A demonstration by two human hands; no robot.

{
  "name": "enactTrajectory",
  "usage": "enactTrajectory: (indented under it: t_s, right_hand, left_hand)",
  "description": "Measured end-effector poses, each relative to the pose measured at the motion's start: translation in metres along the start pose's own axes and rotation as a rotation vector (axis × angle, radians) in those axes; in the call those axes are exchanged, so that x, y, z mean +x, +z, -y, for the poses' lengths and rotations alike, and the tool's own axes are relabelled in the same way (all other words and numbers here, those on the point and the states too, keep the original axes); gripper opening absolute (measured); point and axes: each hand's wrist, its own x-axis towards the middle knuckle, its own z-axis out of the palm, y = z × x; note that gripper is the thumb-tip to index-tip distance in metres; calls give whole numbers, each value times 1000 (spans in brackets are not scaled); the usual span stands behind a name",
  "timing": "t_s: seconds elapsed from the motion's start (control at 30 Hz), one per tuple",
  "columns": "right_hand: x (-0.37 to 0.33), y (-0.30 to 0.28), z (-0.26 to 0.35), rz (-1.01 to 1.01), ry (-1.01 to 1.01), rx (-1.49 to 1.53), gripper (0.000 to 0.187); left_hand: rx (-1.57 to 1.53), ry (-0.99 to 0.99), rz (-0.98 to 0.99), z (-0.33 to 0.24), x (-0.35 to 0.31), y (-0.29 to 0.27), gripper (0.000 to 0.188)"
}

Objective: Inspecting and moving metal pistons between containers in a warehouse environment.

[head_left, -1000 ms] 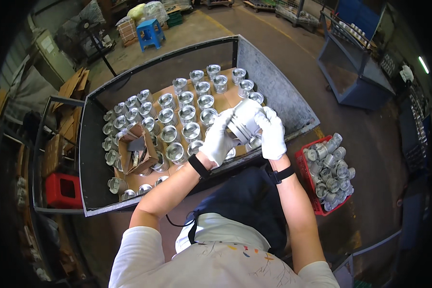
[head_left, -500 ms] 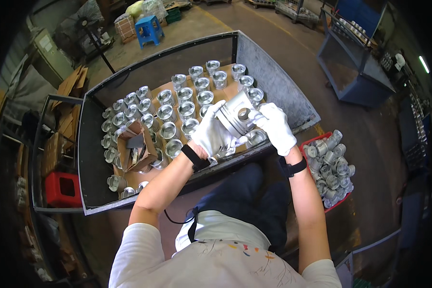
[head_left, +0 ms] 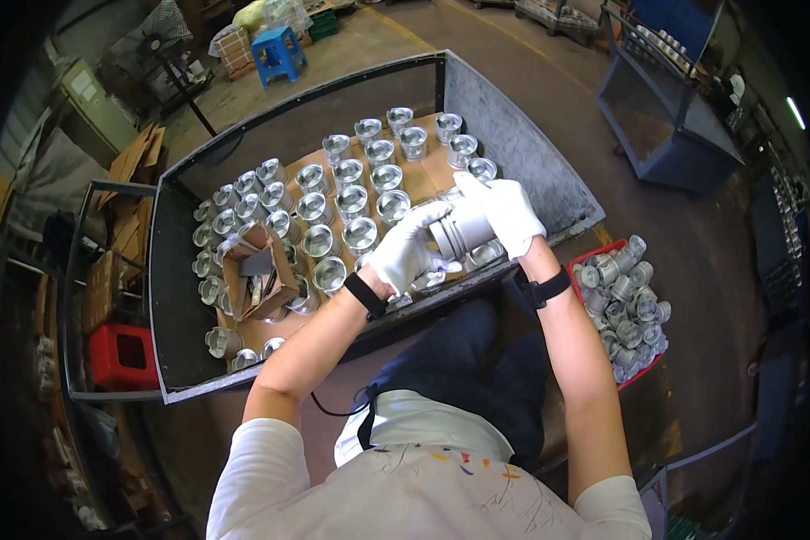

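Note:
A silver metal piston point(head_left: 463, 230) is held sideways between my gloved hands, above the near right part of a large cart point(head_left: 522, 135). My left hand point(head_left: 407, 256) is closed round its grooved end from the left and below. My right hand point(head_left: 511, 214) grips the other end from the upper right, covering much of it. Rows of silver pistons point(head_left: 353, 200) stand upright on the brown cardboard point(head_left: 429, 173) lining the cart. Both hands wear white gloves, with black bands on the wrists.
A small cardboard box point(head_left: 259, 281) holding tools stands among the pistons at the left. To the right of the cart, a red crate point(head_left: 634, 378) is heaped with more pistons. Another grey cart point(head_left: 666, 135) stands at far right, a blue stool point(head_left: 277, 56) beyond the far rim.
The piston has been turned in my hands, so its round side hole no longer shows. My right hand has shifted from the hole to the piston's upper right end.

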Motion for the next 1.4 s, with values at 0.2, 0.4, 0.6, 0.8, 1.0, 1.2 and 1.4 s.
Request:
enactTrajectory:
  t_s: [0.2,0.4,0.6,0.8,1.0,1.2,1.4]
  right_hand:
    - [2,-16,14,-62,38,269,47]
    - [-3,-25,-11,180,160,120,34]
    - [12,-4,-63,193,-9,607,20]
    - [8,-3,-34,-69,-152,-267,29]
    - [5,1,-12,-97,-175,-554,34]
    - [9,-8,-6,61,-172,-104,35]
    - [-8,-101,5,141,10,52,33]
  left_hand:
    - [-200,-98,125,-20,-5,-6,59]
    - [-262,-45,156,-23,1,-10,62]
    - [-209,-141,225,-26,13,-7,59]
    - [311,-226,-91,-53,4,-32,47]
    - [1026,-99,-249,-58,15,11,55]
    - [979,20,-92,-60,35,-39,19]
    - [438,-113,-398,-164,-6,-31,24]
